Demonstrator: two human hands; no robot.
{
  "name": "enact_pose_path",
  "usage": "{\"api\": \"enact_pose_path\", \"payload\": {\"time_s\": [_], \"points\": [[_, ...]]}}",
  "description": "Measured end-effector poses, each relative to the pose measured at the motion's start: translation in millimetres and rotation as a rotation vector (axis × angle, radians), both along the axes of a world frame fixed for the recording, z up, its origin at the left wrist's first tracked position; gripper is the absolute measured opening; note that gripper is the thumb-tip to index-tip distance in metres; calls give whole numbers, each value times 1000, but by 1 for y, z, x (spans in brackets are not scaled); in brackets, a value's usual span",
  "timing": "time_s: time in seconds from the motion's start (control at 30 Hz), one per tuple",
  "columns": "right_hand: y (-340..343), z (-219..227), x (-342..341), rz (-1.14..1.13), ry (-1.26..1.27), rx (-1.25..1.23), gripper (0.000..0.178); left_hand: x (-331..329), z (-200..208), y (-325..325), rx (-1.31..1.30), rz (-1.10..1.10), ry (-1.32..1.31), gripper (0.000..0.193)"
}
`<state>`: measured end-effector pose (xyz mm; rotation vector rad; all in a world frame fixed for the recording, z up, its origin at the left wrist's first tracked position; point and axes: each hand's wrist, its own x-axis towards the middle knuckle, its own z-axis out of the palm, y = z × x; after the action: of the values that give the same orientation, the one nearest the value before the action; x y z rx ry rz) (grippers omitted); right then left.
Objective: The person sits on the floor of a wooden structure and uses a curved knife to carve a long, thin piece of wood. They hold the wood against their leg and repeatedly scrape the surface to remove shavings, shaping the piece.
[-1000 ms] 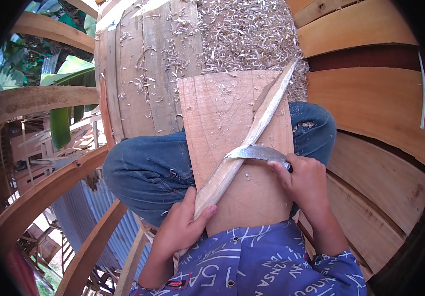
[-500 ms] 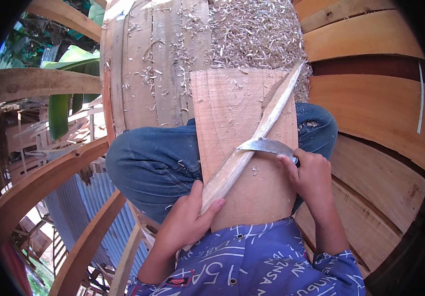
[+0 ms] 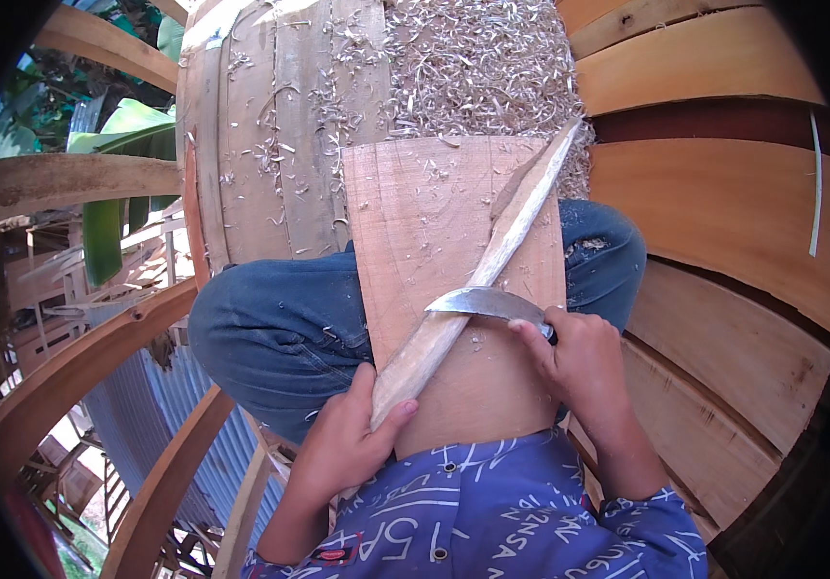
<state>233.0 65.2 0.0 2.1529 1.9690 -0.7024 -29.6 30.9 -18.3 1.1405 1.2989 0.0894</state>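
A long, pale piece of wood (image 3: 424, 355), tapering to a point at its far end, lies slantwise over a flat wooden board (image 3: 415, 212) on my lap. My left hand (image 3: 347, 425) is closed round its near, thicker end, thumb on top. In my right hand (image 3: 579, 362) is a knife with a curved metal blade (image 3: 487, 302); its handle is mostly hidden by my fingers. The blade crosses the wood near the middle of its length and rests against its upper face. A few small shavings dot the board.
Curled wood shavings (image 3: 482, 68) lie thick beyond the board, with more scattered over the floor planks (image 3: 304, 125). A slatted wooden wall (image 3: 704, 193) stands close on my right. Open wooden rails (image 3: 77, 183) run along my left, with corrugated metal sheets (image 3: 164, 415) below.
The knife blade has slid along the wood toward me, nearer to my left hand. Board, wood and legs appear slightly farther left in the picture.
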Motion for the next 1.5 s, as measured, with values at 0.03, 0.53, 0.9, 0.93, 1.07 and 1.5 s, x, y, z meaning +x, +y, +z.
{"api": "enact_pose_path", "payload": {"time_s": [0.03,0.53,0.9,0.93,1.07,1.5], "points": [[3,-2,2,12,0,3,55,1,0,1,-11,-6,12,47],[26,-1,24,-89,-37,13,59,7,5,6,1,-12,59,47],[11,1,13,14,109,-33,35,20,2,-15,136,24,296,40],[9,-2,14,31,105,-14,32,21,2,-16,145,29,304,40],[15,-4,12,92,36,-36,22,21,1,-17,165,29,330,39],[67,-19,40,-144,-257,55,21,22,-1,-17,169,41,299,40]]}}
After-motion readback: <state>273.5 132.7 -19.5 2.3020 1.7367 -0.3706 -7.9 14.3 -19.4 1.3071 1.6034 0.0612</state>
